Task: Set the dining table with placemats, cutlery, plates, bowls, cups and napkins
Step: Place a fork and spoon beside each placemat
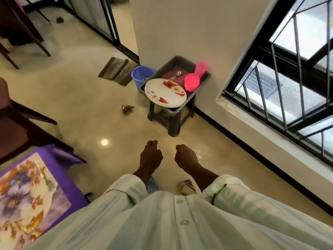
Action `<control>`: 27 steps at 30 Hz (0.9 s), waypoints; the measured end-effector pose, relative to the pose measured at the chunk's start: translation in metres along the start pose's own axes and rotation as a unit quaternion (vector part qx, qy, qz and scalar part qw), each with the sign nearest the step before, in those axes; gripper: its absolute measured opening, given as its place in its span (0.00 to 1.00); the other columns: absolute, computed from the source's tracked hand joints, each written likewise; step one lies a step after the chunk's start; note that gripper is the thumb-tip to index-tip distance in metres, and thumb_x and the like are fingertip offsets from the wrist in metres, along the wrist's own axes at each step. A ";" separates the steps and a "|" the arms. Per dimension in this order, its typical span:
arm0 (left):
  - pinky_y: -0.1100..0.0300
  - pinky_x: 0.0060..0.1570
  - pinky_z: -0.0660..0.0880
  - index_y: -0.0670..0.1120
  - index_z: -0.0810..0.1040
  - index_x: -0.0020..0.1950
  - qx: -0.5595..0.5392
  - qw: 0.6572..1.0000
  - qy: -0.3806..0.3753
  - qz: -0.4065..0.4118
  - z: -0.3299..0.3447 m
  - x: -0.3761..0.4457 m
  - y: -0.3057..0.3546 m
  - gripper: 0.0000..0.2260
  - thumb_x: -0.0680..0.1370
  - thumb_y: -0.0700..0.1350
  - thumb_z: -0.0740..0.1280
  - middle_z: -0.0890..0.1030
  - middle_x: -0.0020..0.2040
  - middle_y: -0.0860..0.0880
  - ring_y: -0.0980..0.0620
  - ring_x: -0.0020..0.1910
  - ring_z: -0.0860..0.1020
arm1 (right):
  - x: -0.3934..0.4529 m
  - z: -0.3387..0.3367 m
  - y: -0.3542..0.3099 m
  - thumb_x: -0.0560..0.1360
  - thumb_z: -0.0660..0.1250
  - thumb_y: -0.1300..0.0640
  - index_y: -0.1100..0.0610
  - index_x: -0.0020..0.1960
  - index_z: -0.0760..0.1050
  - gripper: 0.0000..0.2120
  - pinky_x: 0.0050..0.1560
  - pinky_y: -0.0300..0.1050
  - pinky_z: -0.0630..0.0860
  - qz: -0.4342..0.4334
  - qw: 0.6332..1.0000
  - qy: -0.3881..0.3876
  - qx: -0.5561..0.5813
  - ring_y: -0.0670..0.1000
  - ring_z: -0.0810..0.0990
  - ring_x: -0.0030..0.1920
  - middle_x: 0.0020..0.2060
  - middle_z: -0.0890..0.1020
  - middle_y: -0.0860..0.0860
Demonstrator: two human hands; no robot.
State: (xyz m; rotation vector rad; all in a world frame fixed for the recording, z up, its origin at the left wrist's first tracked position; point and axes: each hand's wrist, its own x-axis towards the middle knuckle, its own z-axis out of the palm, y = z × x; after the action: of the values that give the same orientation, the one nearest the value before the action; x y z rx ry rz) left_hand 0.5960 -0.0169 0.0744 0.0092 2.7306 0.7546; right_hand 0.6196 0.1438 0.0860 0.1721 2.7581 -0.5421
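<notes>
1. Writing or brand marks: I can read none on any item.
2. Both hands hang empty over the floor, apart from each other, fingers loosely curled: left hand (151, 156), right hand (186, 156).
3. I see a grey tray (201, 82) on a dark stool (172, 120), well ahead of the hands, holding a floral plate (164, 92), pink bowl (191, 82), pink cup (201, 68) and spoon (177, 74).
4. Lower left, a fork (45, 176) lies on a floral placemat (23, 195) on the purple-clothed table (72, 184).

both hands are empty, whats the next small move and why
Probably reach forward for the floral plate in the grey tray on the stool. Both the left hand and right hand hold nothing, and the placemat carries only a fork.
</notes>
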 end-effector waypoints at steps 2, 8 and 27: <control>0.49 0.62 0.71 0.46 0.66 0.71 0.003 1.000 0.000 0.005 -0.027 0.046 -0.004 0.19 0.80 0.45 0.61 0.69 0.70 0.46 0.44 0.65 0.72 | 0.041 -0.012 -0.021 0.76 0.58 0.60 0.58 0.55 0.75 0.10 0.46 0.46 0.74 0.013 1.000 0.014 0.019 0.59 0.80 0.50 0.52 0.79 0.55; 0.50 0.62 0.73 0.46 0.67 0.70 -0.004 1.000 0.024 -0.008 -0.094 0.156 -0.021 0.19 0.80 0.43 0.62 0.69 0.70 0.46 0.45 0.65 0.73 | 0.155 -0.038 -0.102 0.77 0.62 0.59 0.57 0.56 0.76 0.09 0.52 0.45 0.75 0.024 0.996 0.034 0.081 0.56 0.79 0.55 0.54 0.80 0.55; 0.51 0.56 0.73 0.45 0.72 0.65 0.019 0.997 -0.065 0.038 -0.146 0.451 0.008 0.16 0.78 0.44 0.64 0.72 0.64 0.45 0.45 0.60 0.75 | 0.444 -0.086 -0.089 0.75 0.63 0.58 0.58 0.53 0.78 0.09 0.50 0.48 0.75 0.196 0.964 -0.007 0.181 0.59 0.80 0.53 0.51 0.82 0.56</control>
State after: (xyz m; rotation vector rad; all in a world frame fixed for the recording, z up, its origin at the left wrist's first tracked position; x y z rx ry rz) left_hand 0.1223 -0.0441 0.0657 0.1668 2.6339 0.6963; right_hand 0.1611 0.1195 0.0429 0.7755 2.4855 -0.9175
